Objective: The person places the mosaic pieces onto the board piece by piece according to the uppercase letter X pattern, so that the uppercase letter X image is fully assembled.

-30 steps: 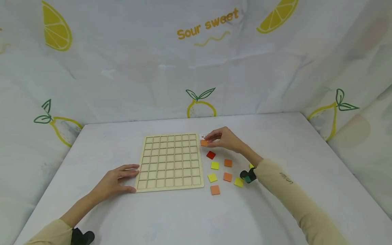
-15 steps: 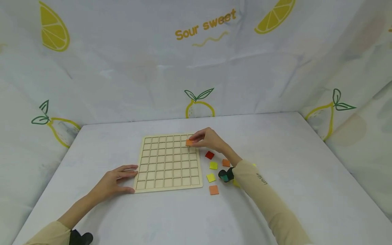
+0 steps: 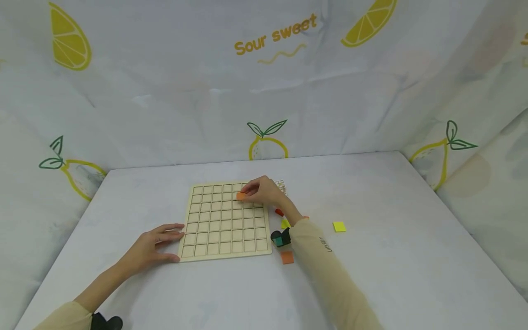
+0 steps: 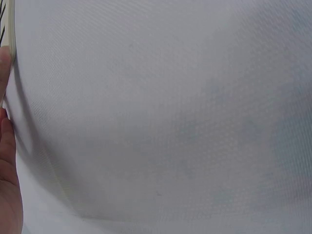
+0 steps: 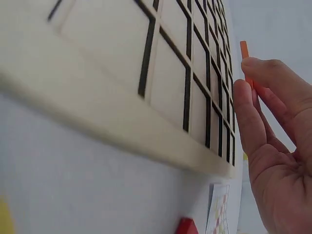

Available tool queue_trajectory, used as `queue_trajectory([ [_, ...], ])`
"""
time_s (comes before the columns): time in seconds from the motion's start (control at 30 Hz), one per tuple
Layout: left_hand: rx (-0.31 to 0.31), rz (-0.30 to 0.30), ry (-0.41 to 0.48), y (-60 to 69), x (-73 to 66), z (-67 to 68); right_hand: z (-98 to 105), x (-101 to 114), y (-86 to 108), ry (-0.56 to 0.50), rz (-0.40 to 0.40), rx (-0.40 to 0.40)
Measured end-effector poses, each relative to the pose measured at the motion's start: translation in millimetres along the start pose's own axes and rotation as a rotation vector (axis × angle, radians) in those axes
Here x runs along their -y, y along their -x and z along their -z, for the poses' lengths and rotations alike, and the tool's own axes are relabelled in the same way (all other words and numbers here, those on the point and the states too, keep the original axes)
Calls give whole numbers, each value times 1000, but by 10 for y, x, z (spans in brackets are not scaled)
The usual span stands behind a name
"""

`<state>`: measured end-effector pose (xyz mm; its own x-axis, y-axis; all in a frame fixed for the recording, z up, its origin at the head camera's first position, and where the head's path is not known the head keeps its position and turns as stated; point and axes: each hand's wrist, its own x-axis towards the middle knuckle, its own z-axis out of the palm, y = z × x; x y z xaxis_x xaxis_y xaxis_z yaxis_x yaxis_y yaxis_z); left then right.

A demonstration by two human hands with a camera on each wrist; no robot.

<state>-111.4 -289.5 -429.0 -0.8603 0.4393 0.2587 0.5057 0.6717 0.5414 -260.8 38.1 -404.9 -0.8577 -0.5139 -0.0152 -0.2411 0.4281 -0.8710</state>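
A pale wooden grid board (image 3: 214, 224) lies on the white table. My left hand (image 3: 149, 247) rests against its left edge, thumb near the lower corner and fingers extended higher up. In the left wrist view, fingertips (image 4: 4, 73) touch the edge of the board. Over the upper part of the grid, my right hand (image 3: 266, 191) pinches an orange square tile (image 3: 240, 196) between thumb and fingers. From the right wrist, the orange tile (image 5: 244, 49) stands on edge, held above the board; whether it touches a cell cannot be told.
Right of the board lie a red tile (image 3: 279, 212), a yellow tile (image 3: 285, 224) and an orange tile (image 3: 287, 257), some partly behind my right arm. Farther right is another yellow tile (image 3: 339, 227). A small printed grid card (image 3: 282, 186) lies by the upper right corner.
My right hand has carried the orange tile leftward from beside the card to over the upper grid. My left hand has stayed at the board's left edge.
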Motion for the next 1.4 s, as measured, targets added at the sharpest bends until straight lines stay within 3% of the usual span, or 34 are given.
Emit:
queue_trajectory([
  [0.37, -27, -39, 45, 36, 9, 5, -347, 128, -183, 11, 77, -37],
  [0.57, -29, -61, 50, 24, 21, 5, -420, 141, -224, 14, 57, -64],
  [0.83, -14, -19, 43, 16, 4, 18, -524, 187, -308, 11, 41, -98],
  [1.4, -8, -27, 35, 10, 19, -6, -757, 300, -459, 70, 2, -131],
])
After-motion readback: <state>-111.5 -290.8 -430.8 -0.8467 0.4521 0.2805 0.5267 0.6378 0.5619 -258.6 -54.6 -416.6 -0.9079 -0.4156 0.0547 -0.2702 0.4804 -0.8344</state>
